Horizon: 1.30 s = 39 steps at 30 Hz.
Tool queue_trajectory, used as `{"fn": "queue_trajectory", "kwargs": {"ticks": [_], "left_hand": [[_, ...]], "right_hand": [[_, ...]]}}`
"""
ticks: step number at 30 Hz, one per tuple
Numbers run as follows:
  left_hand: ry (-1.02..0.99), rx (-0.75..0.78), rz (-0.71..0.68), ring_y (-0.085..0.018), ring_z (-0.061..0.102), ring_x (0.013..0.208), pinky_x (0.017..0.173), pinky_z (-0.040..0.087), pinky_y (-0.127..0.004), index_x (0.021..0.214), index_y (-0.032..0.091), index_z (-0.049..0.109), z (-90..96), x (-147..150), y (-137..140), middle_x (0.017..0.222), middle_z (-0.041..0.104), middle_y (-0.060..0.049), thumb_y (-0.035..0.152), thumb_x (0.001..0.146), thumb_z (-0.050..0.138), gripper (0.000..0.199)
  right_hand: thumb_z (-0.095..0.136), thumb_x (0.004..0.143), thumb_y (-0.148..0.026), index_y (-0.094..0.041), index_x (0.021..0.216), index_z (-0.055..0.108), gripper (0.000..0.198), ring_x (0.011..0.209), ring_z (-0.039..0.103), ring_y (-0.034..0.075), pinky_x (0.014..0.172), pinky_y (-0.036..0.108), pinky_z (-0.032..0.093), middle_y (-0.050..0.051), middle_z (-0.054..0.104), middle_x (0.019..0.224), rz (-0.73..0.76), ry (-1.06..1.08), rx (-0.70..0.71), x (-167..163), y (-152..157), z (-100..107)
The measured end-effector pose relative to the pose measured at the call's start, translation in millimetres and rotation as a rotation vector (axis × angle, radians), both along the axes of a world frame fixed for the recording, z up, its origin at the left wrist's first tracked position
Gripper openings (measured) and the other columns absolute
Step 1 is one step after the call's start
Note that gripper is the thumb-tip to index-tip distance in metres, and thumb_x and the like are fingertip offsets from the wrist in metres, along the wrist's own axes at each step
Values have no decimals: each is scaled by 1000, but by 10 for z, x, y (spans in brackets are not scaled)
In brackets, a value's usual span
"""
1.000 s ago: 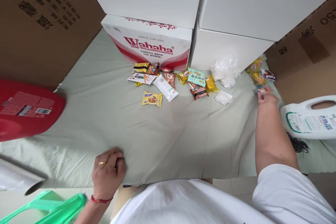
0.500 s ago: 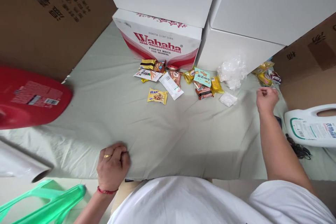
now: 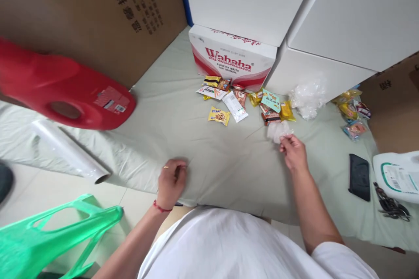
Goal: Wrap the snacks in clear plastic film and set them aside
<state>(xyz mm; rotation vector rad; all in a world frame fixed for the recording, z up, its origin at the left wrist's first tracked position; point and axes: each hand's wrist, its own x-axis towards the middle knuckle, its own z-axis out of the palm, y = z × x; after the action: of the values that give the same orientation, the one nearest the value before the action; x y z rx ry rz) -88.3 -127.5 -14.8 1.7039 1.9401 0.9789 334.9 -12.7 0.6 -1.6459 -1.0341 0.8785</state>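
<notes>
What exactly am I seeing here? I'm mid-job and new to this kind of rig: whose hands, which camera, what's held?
There's no machine: these are a person's two bare hands, seen by one camera worn on that person's head, looking forward and down. The right hand pinches a piece of clear plastic. The left hand is loosely curled near the front edge; its palm is hidden. On the pale green cloth lie small wrapped packets before a Wahaha box, with crumpled clear film to their right and a red jug at far left.
</notes>
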Motion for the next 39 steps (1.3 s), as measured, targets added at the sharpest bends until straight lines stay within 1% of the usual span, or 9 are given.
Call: {"fn": "queue_trajectory", "kwargs": {"ticks": [6, 11, 16, 21, 23, 27, 32, 35, 39], "left_hand": [[-784, -321, -205, -16, 63, 80, 63, 48, -27, 104, 22, 59, 170, 861, 206, 93, 67, -4, 52, 92, 65, 33], [-619, -149, -175, -22, 59, 96, 74, 50, -33, 121, 19, 61, 213, 1354, 383, 122, 61, -14, 48, 64, 93, 72], [-544, -133, -316, -21, 56, 87, 77, 45, -33, 87, 21, 70, 185, 1378, 402, 88, 64, -7, 34, 89, 69, 13], [-561, -187, -217, -17, 51, 74, 69, 39, -29, 72, 21, 61, 161, 1142, 352, 74, 56, -1, 34, 92, 58, 25], [-546, -215, -228, -15, 48, 70, 67, 37, -28, 70, 20, 58, 177, 1057, 319, 73, 53, 0, 34, 91, 57, 25], [-546, -244, -246, -14, 47, 69, 67, 37, -27, 70, 20, 59, 174, 956, 256, 73, 51, 1, 33, 90, 58, 24], [-614, -211, -299, -15, 53, 75, 70, 42, -26, 78, 19, 67, 99, 879, 231, 81, 60, -2, 38, 91, 60, 24], [-647, -202, -326, -15, 54, 76, 71, 43, -26, 79, 19, 69, 67, 857, 237, 82, 62, -3, 44, 91, 63, 28], [-683, -202, -299, -16, 56, 75, 71, 44, -27, 79, 20, 71, 46, 873, 237, 82, 64, -4, 48, 89, 68, 30]], "right_hand": [[86, 70, -53, -24, 85, 64, 39, 53, 46, 12, 51, 26, 38, -6, 53, 61, 181, 516, -100, -1104, -647, -60], [84, 75, -51, -24, 82, 67, 33, 56, 42, 11, 54, 26, 34, -5, 53, 63, 296, 478, -169, -1217, -858, -9], [76, 85, -53, -24, 96, 77, 32, 60, 45, 14, 57, 27, 38, -2, 55, 64, 455, 261, -189, -1059, -878, 87], [68, 90, -49, -24, 117, 74, 38, 73, 54, 16, 80, 36, 52, 9, 65, 114, 145, -279, 116, -816, -539, 55], [70, 86, -47, -24, 123, 73, 44, 80, 57, 18, 86, 40, 53, 13, 60, 130, 195, -488, 122, -738, -379, -25], [58, 93, -43, -22, 104, 77, 30, 89, 63, 24, 87, 40, 52, 11, 68, 109, 306, -599, 65, -601, -210, -168], [58, 92, -38, -19, 97, 74, 25, 90, 61, 25, 90, 41, 51, 12, 66, 101, -119, -677, 211, -65, 58, -89], [53, 91, -27, -14, 103, 71, 25, 98, 58, 27, 98, 45, 47, 16, 63, 104, -428, -755, 144, 409, 470, 49], [58, 86, -23, -13, 101, 71, 22, 99, 56, 27, 98, 46, 45, 15, 63, 97, -329, -746, -5, 777, 932, 249]]}}
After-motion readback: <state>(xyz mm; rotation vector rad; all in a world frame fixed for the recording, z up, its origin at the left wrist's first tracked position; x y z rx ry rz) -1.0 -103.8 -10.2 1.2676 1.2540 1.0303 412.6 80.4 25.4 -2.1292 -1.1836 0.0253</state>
